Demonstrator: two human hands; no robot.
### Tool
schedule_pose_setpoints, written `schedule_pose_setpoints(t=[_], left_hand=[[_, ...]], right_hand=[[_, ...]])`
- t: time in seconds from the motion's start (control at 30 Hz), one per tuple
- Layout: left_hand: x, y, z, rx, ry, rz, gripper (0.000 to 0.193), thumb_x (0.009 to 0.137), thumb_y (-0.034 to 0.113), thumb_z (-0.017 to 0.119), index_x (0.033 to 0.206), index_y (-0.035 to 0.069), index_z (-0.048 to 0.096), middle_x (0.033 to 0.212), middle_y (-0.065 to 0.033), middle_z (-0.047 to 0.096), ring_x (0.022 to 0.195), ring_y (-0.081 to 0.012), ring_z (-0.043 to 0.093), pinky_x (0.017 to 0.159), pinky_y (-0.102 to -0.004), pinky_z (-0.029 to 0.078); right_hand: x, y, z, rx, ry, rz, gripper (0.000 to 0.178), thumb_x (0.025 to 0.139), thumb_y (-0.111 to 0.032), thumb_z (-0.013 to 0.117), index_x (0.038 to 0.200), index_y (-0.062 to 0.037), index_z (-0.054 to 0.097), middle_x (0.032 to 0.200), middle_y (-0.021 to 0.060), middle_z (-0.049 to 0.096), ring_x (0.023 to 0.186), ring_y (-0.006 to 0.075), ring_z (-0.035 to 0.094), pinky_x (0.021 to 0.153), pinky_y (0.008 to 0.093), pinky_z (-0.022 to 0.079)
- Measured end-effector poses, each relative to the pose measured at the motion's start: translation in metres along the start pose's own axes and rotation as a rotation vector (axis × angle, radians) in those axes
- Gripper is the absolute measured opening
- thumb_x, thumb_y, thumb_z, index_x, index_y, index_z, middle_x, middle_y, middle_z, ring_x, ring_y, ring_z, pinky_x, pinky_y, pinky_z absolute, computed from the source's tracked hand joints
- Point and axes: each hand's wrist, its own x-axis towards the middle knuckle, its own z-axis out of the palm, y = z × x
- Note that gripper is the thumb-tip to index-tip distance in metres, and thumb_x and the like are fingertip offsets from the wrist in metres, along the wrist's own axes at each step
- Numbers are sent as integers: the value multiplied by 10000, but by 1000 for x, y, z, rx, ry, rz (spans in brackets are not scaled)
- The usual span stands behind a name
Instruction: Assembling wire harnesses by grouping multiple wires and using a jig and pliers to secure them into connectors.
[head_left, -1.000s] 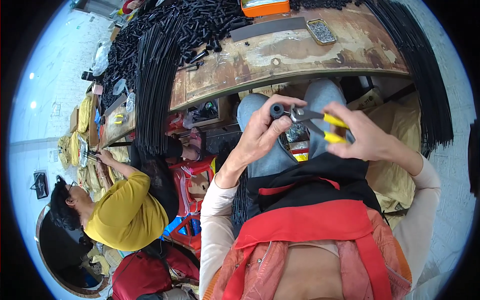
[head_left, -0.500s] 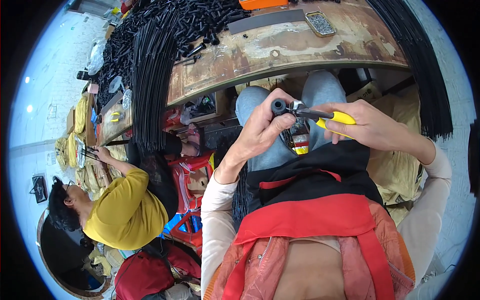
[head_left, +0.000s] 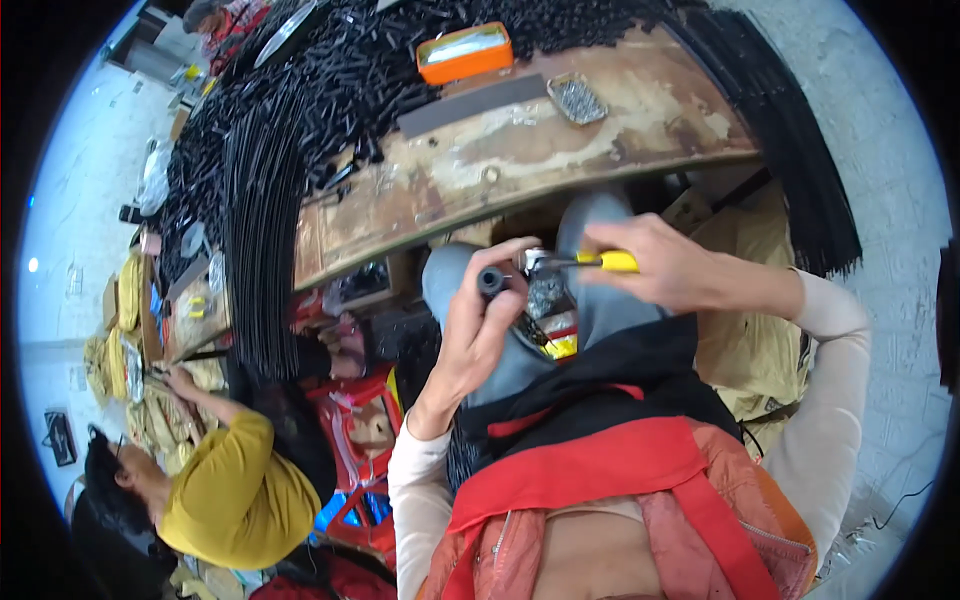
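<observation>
My left hand (head_left: 468, 335) is closed round a black tubular part (head_left: 491, 281), its open round end facing up. My right hand (head_left: 665, 268) grips pliers with yellow handles (head_left: 618, 261); this hand is smeared by motion. The metal head of the pliers points left and lies close beside the black part, by my left fingertips. Whether the jaws touch the part, I cannot tell. Both hands are above my lap, in front of the bench edge.
A worn wooden bench (head_left: 470, 195) spans ahead, bearing heaped black parts (head_left: 340, 70), an orange box (head_left: 464, 54), a grey strip (head_left: 470, 106) and a tray of small metal pieces (head_left: 577, 99). Black rods (head_left: 262, 240) overhang its edge. At left sits a co-worker in yellow (head_left: 235, 490) near red stools (head_left: 355, 430).
The view has shifted, bringing more of the bench and the whole orange box into sight. My right hand and the pliers have turned slightly and are blurred; both hands keep their hold.
</observation>
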Motion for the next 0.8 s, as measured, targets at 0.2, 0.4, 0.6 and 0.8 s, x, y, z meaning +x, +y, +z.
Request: schedule_pose_setpoints(t=[0.2,0.4,0.6,0.8], left_hand=[[28,-31,-23,-119,187,68,594,1055,434,363,1390,-52,427,759,-9,453,691,-90,419,627,-236,347],[50,-48,-25,-192,127,-31,538,1051,424,386,1310,-37,488,759,-5,453,683,-82,411,615,-223,337],[54,-52,-26,-173,94,-34,554,1042,443,400,1273,-54,484,763,-20,438,677,-100,399,613,-246,343],[38,-33,-14,-146,74,-5,555,1043,445,397,1282,-48,486,775,-17,441,691,-96,393,625,-240,332]], right_hand=[[74,94,-64,-640,473,-108,254,742,-53,662,995,-61,642,897,115,638,826,334,631,705,433,492],[114,138,-68,-792,404,-111,247,744,-58,638,989,-86,653,887,111,637,821,323,636,689,416,500],[118,128,-77,-749,368,10,229,755,-64,645,982,-78,665,862,119,647,809,317,643,692,413,497],[129,121,-104,-391,341,195,185,846,-220,681,956,-71,675,842,89,659,707,216,621,644,309,476]])
